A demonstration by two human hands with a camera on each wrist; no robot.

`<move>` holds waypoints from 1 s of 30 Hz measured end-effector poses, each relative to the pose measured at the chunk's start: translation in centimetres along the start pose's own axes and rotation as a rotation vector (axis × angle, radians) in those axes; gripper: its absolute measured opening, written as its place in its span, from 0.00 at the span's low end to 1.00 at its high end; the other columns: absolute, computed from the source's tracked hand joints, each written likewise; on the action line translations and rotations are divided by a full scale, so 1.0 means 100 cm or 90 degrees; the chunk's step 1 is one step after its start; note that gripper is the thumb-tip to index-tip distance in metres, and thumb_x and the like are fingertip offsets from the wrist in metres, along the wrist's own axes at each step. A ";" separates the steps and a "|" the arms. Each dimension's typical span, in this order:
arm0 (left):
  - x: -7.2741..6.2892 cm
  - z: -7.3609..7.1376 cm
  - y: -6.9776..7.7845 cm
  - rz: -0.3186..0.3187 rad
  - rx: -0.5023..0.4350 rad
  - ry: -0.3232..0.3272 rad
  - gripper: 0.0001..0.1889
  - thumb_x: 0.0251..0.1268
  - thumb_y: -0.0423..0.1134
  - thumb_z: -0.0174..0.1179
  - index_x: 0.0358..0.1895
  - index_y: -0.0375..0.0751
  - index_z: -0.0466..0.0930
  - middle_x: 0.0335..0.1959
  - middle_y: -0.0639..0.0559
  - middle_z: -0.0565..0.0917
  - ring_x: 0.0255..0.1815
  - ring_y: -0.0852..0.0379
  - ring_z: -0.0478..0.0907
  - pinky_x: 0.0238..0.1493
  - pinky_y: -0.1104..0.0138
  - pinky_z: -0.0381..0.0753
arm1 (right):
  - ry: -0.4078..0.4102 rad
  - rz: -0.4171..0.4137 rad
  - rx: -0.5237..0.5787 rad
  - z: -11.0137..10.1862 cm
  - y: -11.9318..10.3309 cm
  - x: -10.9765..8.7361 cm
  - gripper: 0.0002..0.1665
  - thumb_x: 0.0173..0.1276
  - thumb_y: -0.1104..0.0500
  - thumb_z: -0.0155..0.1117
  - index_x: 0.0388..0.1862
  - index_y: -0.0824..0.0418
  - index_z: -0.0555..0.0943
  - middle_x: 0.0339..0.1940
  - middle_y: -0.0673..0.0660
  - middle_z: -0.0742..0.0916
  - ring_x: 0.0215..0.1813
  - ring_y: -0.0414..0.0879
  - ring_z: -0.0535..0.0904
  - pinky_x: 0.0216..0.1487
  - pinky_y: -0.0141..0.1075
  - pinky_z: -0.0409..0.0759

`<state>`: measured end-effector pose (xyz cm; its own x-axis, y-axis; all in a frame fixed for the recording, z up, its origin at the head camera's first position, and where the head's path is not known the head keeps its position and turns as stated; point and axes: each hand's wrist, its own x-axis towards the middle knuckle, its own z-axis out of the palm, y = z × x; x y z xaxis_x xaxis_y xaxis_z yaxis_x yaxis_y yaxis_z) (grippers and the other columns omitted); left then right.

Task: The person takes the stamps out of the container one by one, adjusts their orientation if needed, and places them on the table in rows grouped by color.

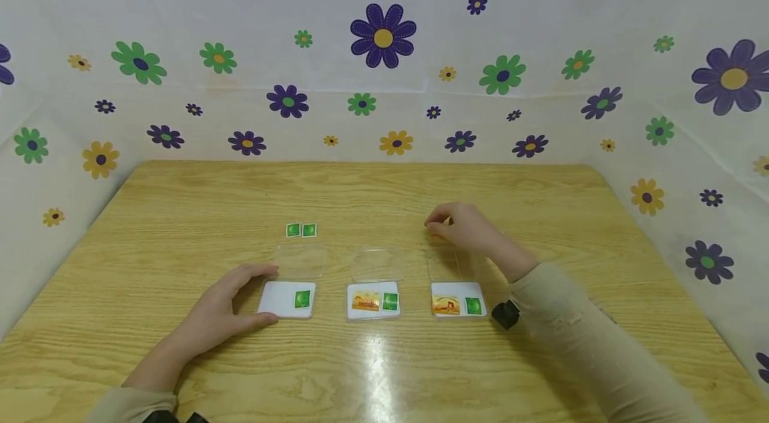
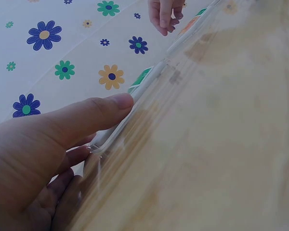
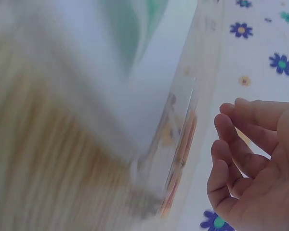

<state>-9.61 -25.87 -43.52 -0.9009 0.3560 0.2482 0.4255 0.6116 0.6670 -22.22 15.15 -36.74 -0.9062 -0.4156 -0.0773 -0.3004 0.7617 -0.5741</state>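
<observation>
My left hand [image 1: 225, 306] holds the left clear plastic case [image 1: 278, 301] by its left side, thumb at the front edge and fingers at the back. A green stamp [image 1: 302, 299] lies on the white card inside. My right hand [image 1: 465, 228] is behind the right case [image 1: 458, 289], over its raised clear lid [image 1: 447, 263]. Its fingers [image 3: 223, 126] are loosely bent with nothing visible between them. The right case holds an orange picture stamp [image 1: 446, 305] and a green stamp [image 1: 474, 305].
Between them lies a middle case [image 1: 356, 288], lid open backward, with an orange stamp [image 1: 365, 301] and a green stamp [image 1: 390, 301]. Two more green stamps [image 1: 292, 230] lie behind the left case. A flowered cloth [image 1: 336, 63] surrounds the wooden table [image 1: 372, 199] at the back and sides.
</observation>
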 end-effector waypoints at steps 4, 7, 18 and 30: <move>0.000 0.000 0.000 -0.005 0.000 -0.002 0.37 0.45 0.50 0.74 0.62 0.46 0.72 0.55 0.60 0.76 0.61 0.59 0.68 0.61 0.84 0.54 | -0.023 -0.018 0.019 0.010 -0.011 0.001 0.12 0.72 0.53 0.58 0.42 0.59 0.84 0.36 0.51 0.83 0.34 0.46 0.72 0.32 0.36 0.72; 0.000 0.000 0.000 -0.007 -0.001 -0.005 0.37 0.45 0.50 0.74 0.62 0.46 0.71 0.56 0.60 0.76 0.61 0.59 0.68 0.61 0.84 0.54 | -0.038 -0.034 0.035 0.017 -0.022 0.001 0.12 0.72 0.52 0.57 0.41 0.58 0.84 0.32 0.50 0.82 0.31 0.45 0.71 0.29 0.35 0.70; 0.000 0.001 0.001 -0.005 0.001 -0.007 0.37 0.46 0.51 0.74 0.62 0.46 0.71 0.55 0.60 0.76 0.61 0.59 0.68 0.61 0.84 0.54 | -0.097 -0.095 0.097 0.041 -0.066 0.002 0.15 0.73 0.51 0.55 0.42 0.59 0.85 0.35 0.55 0.85 0.25 0.43 0.67 0.24 0.33 0.64; 0.000 0.001 0.000 -0.005 -0.005 -0.005 0.37 0.46 0.50 0.74 0.62 0.45 0.71 0.56 0.60 0.76 0.62 0.59 0.68 0.62 0.84 0.54 | -0.131 -0.153 0.086 0.066 -0.105 0.008 0.13 0.71 0.53 0.58 0.38 0.58 0.86 0.32 0.52 0.85 0.24 0.41 0.67 0.24 0.30 0.66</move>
<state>-9.58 -25.85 -43.61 -0.9037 0.3568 0.2366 0.4171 0.6092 0.6745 -17.85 3.53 -36.17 -0.7308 -0.6777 -0.0814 -0.4435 0.5621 -0.6981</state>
